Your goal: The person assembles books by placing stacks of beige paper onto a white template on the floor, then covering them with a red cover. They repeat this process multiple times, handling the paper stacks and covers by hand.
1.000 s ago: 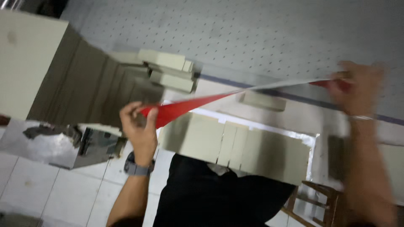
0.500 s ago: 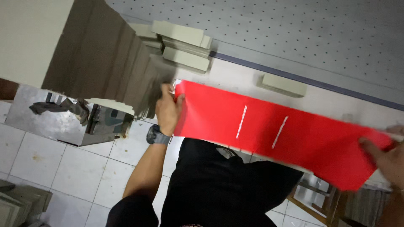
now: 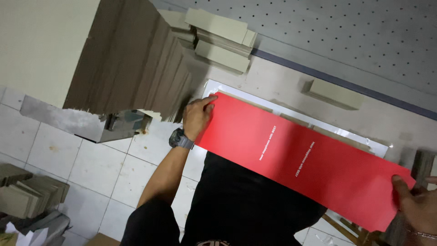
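A long red sheet (image 3: 300, 159) with two short lines of white print lies stretched flat over the near part of the worktable (image 3: 282, 84). My left hand (image 3: 196, 117), with a dark watch on the wrist, grips the sheet's left end. My right hand (image 3: 419, 207) pinches the sheet's right end at the frame's lower right. Under the sheet, pale board pieces on a white-edged backing (image 3: 364, 142) show along its far side.
A tall leaning stack of grey-brown boards (image 3: 132, 59) stands left of my left hand. Small stacks of pale board strips (image 3: 223, 38) and a single strip (image 3: 334, 93) lie behind the sheet. A grey perforated surface (image 3: 346, 36) fills the back. Tiled floor (image 3: 82, 168) with board offcuts (image 3: 27, 196) lies below.
The red sheet, held up edge-on a second ago, has been turned flat and lowered onto the board pieces. Both hands kept hold of its ends.
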